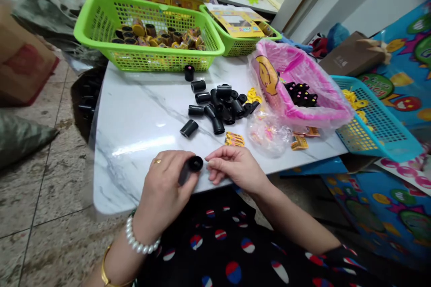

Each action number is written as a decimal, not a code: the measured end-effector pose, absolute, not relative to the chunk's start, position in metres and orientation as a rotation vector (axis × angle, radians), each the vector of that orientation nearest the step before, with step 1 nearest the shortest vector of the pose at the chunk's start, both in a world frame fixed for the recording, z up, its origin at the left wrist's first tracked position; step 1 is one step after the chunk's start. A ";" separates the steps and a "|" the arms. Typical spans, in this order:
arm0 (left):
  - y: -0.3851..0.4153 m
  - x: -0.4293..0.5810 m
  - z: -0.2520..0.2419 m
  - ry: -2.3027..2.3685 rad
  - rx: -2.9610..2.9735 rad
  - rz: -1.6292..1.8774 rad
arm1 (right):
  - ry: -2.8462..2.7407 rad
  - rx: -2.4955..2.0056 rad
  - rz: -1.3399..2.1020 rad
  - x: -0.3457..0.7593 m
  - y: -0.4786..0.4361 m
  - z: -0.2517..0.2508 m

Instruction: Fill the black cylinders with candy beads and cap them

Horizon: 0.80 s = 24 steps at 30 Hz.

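Observation:
My left hand [168,184] is closed round a short black plastic cylinder [195,164], its hollow round end facing up and to the right. Just to the right of that end is my right hand [234,168], thumb and forefinger drawn together near the rim; whatever is between the fingertips is too small to make out. Beyond the hands, a loose pile of similar black cylinders [218,103] lies on the white marbled table [134,112]. A small stack of yellow-orange printed pieces [235,139] sits close to my right hand.
At the back stands a green basket [151,60] of patterned cylinders, with another green basket [232,47] beside it. On the right are a plastic-lined pink basket [313,67] of small black parts and a blue basket [390,139] with yellow parts. Yellow loops [253,95] lie near the pile.

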<state>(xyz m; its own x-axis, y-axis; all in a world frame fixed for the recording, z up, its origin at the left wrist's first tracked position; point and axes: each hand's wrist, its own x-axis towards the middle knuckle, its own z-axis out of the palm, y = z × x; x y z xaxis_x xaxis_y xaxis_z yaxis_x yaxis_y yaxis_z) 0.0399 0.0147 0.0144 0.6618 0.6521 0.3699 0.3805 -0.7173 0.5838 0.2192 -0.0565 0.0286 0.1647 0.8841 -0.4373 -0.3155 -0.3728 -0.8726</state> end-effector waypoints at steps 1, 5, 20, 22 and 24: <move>0.014 0.040 0.013 0.807 2.401 0.804 | -0.654 -1.419 1.413 0.221 -0.057 0.028; 0.013 0.039 0.013 0.805 2.352 0.831 | -0.764 -1.463 1.362 0.220 -0.053 0.033; 0.010 0.034 0.010 0.820 2.287 0.810 | -1.083 -1.606 1.157 0.206 -0.050 0.046; 0.011 0.034 0.010 0.815 2.284 0.814 | -0.964 -1.536 1.328 0.210 -0.050 0.044; 0.011 0.034 0.010 0.807 2.284 0.819 | -0.898 -1.473 1.394 0.215 -0.051 0.041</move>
<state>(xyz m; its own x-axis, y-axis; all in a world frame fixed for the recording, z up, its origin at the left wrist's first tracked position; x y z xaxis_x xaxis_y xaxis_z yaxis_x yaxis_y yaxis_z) 0.0338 0.0114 0.0096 0.6294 0.6936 0.3505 0.3403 -0.6514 0.6781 0.2146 -0.0513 0.0408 0.1039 0.9324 -0.3462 -0.0704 -0.3403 -0.9377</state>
